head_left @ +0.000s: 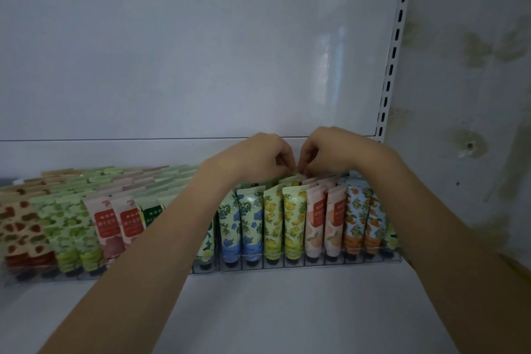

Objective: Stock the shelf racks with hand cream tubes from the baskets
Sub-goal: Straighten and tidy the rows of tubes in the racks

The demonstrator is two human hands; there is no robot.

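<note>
Left hand [258, 156] and right hand [330, 149]: fingers curled, meeting over back-row tubes [293, 218] standing cap-down in the shelf rack [316, 263]. Cannot tell whether either grips one.

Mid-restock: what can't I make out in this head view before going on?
All in the head view:
1. What the fingers of the left hand and right hand pinch: hidden by the knuckles and the back-row tubes.
2. Tubes behind the left forearm: covered by it.
3. Leftmost tubes: dim and blurred, print unreadable.
4. Baskets: outside the frame.
</note>
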